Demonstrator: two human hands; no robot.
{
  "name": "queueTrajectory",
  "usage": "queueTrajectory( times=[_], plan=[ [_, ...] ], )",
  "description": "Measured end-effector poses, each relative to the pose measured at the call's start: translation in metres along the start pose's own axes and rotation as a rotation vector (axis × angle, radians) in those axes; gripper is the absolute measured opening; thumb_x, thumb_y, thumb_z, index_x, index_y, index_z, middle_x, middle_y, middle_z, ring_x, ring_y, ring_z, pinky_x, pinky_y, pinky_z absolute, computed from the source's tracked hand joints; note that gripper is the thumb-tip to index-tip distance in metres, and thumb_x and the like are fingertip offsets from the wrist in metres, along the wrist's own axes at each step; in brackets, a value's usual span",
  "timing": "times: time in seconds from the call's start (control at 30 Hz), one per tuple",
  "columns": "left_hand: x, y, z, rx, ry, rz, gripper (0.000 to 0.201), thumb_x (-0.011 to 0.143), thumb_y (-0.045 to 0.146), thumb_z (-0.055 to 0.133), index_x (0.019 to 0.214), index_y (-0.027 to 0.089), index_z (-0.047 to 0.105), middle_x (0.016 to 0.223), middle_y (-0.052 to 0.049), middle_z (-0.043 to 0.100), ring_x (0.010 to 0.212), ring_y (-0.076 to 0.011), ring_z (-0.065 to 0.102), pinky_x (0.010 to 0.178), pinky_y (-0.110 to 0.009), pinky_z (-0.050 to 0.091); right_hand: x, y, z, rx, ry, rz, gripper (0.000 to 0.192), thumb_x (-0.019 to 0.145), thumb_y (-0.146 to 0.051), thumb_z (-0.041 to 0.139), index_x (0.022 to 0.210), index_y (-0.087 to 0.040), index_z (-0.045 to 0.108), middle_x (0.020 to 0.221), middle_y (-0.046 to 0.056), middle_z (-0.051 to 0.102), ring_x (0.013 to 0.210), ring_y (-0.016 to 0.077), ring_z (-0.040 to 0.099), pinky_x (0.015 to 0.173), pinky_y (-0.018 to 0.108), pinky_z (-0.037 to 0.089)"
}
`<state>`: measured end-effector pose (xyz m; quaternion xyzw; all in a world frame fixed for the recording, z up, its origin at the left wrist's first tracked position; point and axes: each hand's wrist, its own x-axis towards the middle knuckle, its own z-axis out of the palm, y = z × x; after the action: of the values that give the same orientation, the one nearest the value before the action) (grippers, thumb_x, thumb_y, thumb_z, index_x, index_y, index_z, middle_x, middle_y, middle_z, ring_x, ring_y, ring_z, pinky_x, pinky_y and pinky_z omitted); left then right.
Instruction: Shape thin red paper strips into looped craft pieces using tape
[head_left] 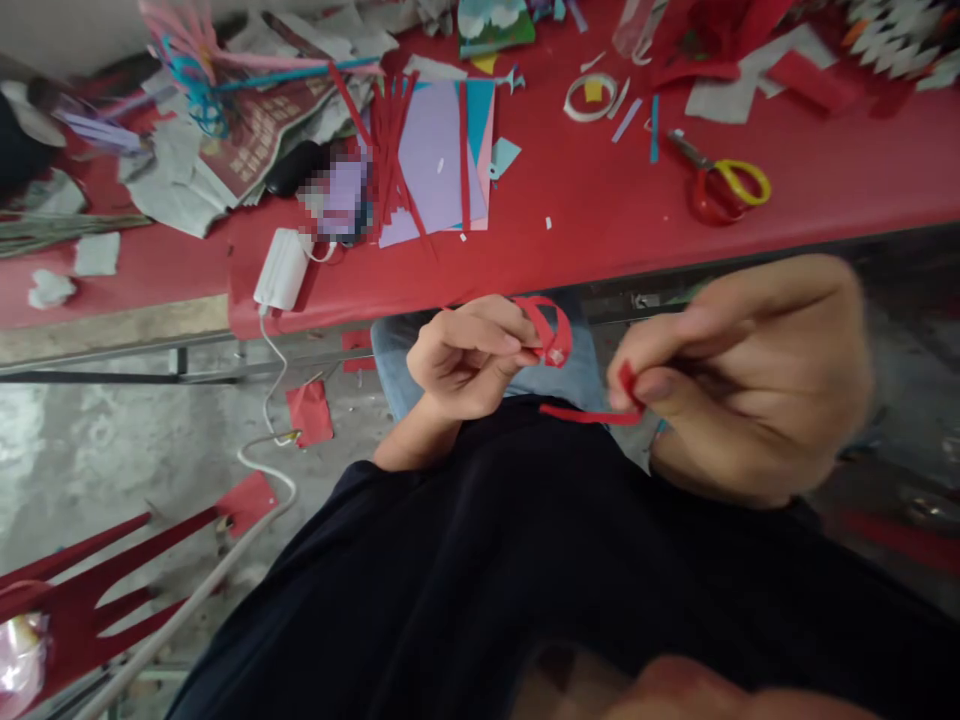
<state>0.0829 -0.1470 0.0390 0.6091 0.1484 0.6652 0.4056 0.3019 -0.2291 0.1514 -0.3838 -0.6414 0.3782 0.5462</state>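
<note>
My left hand [476,355], over my lap, pinches a looped red paper strip [561,335] between thumb and fingertips; a small pale star-like mark shows on the loop. To the right, my right hand [750,370] is closed on a second red strip [589,414], pinched between thumb and forefinger. Its free end points left, below the loop and apart from it. The right hand is slightly blurred. On the red table, more red paper strips [390,140] lie by and across sheets of lilac paper [431,160], with blue and pink sheets beneath.
Scissors [724,188] with red and yellow handles and a roll of tape [591,98] lie on the table [570,270]. A white power adapter [283,270] sits near its edge, its cable [255,540] trailing down left. A red chair [112,590] stands lower left.
</note>
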Motion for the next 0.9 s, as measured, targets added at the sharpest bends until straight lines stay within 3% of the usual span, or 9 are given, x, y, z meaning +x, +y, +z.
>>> queueTrajectory(
  times=[0.07,0.17,0.37,0.57,0.73,0.9],
  plan=[
    [-0.001,-0.008,-0.005,0.002,-0.024,0.031,0.054,0.099,0.049,0.089,0.081,0.023,0.046,0.072,0.004,0.066,0.065,-0.0113,0.07,0.067,-0.029,0.062,0.011,0.005,0.012,-0.132,-0.065,-0.097,0.014,0.098,-0.016,0.086,0.106,-0.026,0.082,0.086,0.001,0.073,0.063,0.0149,0.064,0.058,0.031,0.063],
    [0.001,-0.018,-0.009,-0.002,-0.022,0.124,0.052,0.101,0.045,0.089,0.082,0.022,0.045,0.07,0.006,0.065,0.063,-0.0099,0.069,0.067,-0.027,0.061,0.026,0.012,0.019,-0.186,-0.108,-0.076,0.006,0.101,-0.022,0.084,0.101,-0.027,0.08,0.097,0.003,0.072,0.074,0.0165,0.069,0.067,0.031,0.067],
    [0.0,-0.035,-0.013,-0.041,0.019,0.101,0.051,0.099,0.052,0.089,0.085,0.023,0.049,0.067,0.008,0.062,0.058,-0.0079,0.064,0.067,-0.027,0.062,0.039,0.025,0.022,0.141,-0.097,0.036,0.044,0.092,-0.021,0.096,0.125,-0.033,0.069,0.088,-0.005,0.073,0.063,0.0144,0.069,0.058,0.028,0.061],
    [0.01,-0.041,-0.013,-0.069,-0.034,0.195,0.028,0.102,0.046,0.084,0.107,0.03,0.062,0.071,0.01,0.065,0.054,-0.0076,0.064,0.058,-0.022,0.058,0.045,0.027,0.016,0.166,-0.232,0.168,0.048,0.088,-0.006,0.092,0.122,-0.031,0.069,0.089,-0.005,0.077,0.063,0.0141,0.07,0.053,0.027,0.057],
    [0.028,-0.04,-0.005,-0.084,0.005,0.418,0.029,0.103,0.035,0.084,0.123,0.033,0.063,0.077,0.01,0.068,0.051,-0.0051,0.06,0.047,-0.017,0.049,0.046,0.029,0.018,0.178,-0.291,0.173,0.055,0.085,0.002,0.089,0.124,-0.031,0.068,0.093,-0.007,0.077,0.066,0.0133,0.071,0.061,0.026,0.062],
    [0.028,-0.036,-0.005,-0.104,-0.014,0.487,0.021,0.106,0.042,0.077,0.117,0.03,0.063,0.086,0.004,0.071,0.061,-0.0085,0.066,0.051,-0.018,0.054,0.042,0.028,0.022,0.146,-0.287,0.198,0.058,0.085,-0.002,0.09,0.129,-0.034,0.068,0.094,-0.007,0.076,0.065,0.0134,0.069,0.062,0.028,0.062]
  ],
)
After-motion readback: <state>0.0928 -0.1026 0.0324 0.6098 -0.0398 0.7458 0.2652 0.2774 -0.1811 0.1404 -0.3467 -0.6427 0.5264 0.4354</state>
